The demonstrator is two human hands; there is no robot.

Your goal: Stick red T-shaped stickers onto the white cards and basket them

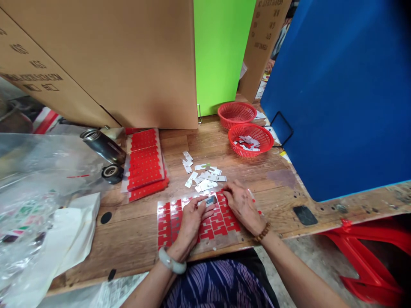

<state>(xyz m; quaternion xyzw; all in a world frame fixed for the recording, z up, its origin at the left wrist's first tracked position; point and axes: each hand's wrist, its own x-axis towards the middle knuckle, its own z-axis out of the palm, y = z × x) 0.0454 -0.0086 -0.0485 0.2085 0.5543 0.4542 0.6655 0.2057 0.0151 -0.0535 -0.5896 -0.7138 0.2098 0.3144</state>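
My left hand [192, 218] pinches a small shiny rectangular plate [210, 201] between thumb and fingers, above a clear sheet of red die-cut stickers [164, 229]. My right hand [242, 203] rests on the sheet's right part. Its thumb and fingertips are pressed together at the upper edge, and whatever may be between them is too small to make out. Just beyond my hands lies a loose pile of small white plates [206, 185], some with a hole. Both hands cover part of the sheet.
Two red baskets [236, 112] stand at the back right, the nearer holding plates. More red sticker sheets [146, 160], a dark flask [104, 146] and its cap [112, 173] lie left. Plastic bags [28, 214] cover the far left. Cardboard [144, 64] and a blue panel [346, 98] wall the table.
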